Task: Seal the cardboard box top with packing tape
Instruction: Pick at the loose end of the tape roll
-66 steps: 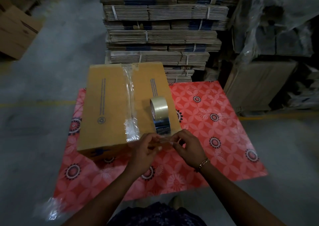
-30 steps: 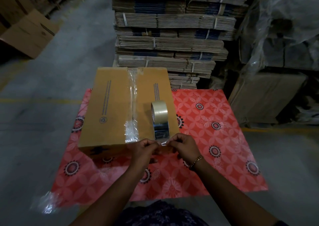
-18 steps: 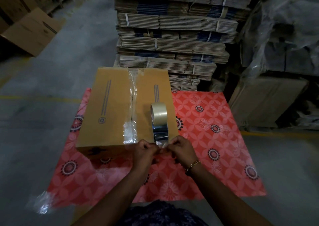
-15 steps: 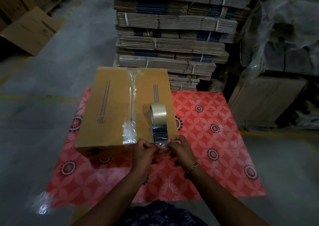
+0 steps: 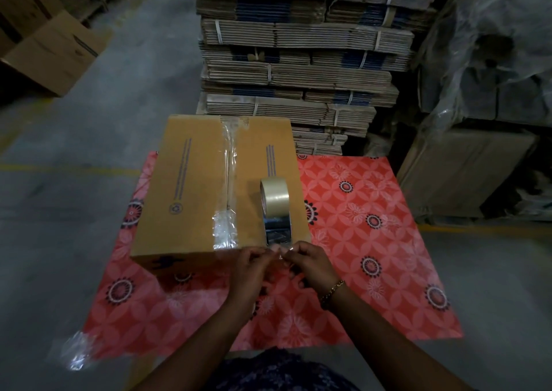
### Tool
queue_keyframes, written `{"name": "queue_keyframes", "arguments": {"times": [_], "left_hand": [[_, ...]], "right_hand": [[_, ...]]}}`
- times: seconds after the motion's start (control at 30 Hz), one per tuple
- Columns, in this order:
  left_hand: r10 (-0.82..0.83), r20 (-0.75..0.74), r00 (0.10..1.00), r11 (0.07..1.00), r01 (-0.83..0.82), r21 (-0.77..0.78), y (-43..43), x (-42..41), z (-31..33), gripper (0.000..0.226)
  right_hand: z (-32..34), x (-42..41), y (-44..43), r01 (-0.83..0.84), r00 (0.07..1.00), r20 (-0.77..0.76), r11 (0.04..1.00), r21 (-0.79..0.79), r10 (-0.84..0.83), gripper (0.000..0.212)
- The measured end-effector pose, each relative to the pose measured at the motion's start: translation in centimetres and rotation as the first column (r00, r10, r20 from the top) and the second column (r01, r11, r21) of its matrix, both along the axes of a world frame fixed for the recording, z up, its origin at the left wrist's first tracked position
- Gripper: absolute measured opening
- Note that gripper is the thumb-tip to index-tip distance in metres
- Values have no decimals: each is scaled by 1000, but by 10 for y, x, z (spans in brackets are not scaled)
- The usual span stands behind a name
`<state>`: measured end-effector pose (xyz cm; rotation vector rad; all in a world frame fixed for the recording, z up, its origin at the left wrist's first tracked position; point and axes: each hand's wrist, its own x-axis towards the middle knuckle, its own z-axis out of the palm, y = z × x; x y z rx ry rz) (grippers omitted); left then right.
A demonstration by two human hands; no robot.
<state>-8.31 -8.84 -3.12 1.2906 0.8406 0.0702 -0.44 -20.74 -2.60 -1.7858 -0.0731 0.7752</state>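
A closed brown cardboard box [image 5: 191, 181] lies on a red patterned sheet [image 5: 373, 241]. A strip of clear tape [image 5: 228, 181] runs along its centre seam, wrinkled at the near end. A roll of clear packing tape [image 5: 273, 195] stands on edge on the box top, right of the seam, with a shiny length [image 5: 276, 229] pulled toward me. My left hand [image 5: 254, 268] and my right hand [image 5: 310, 263] meet at the box's near edge. Both pinch the free end of that tape between their fingertips.
A tall stack of bundled flat cartons [image 5: 298, 56] rises right behind the box. Plastic-wrapped goods [image 5: 493, 77] and a large carton [image 5: 460, 175] stand to the right. An open carton [image 5: 53, 50] sits far left on the concrete floor. Crumpled clear film [image 5: 76, 353] lies at the sheet's near-left corner.
My hands have drawn closer together on the tape end and hold near the box's front edge. The roll and box have not moved; only my view shifted slightly.
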Motion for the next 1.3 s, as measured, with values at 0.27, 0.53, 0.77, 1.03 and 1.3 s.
{"name": "queue_keyframes", "arguments": {"times": [0.27, 0.53, 0.77, 1.03, 1.3], "left_hand": [[-120, 68, 990, 992, 122, -31, -9, 8, -7, 27], [-167, 77, 983, 981, 173, -83, 4, 6, -4, 22], [-303, 33, 952, 949, 305, -84, 16, 4, -10, 22], [-238, 12, 971, 959, 233, 163, 12, 2, -34, 15], [-269, 34, 963, 895, 237, 379, 17, 6, -51, 20]], "right_hand": [[-4, 1, 1, -14, 999, -35, 999, -29, 13, 13], [1, 14, -8, -99, 993, -55, 995, 6, 100, 20], [-5, 19, -18, -171, 985, -40, 985, -14, 171, 21], [-28, 5, -15, -1, 968, 252, 997, -71, 19, 17], [-42, 0, -9, 99, 930, 366, 980, -172, -30, 21]]}}
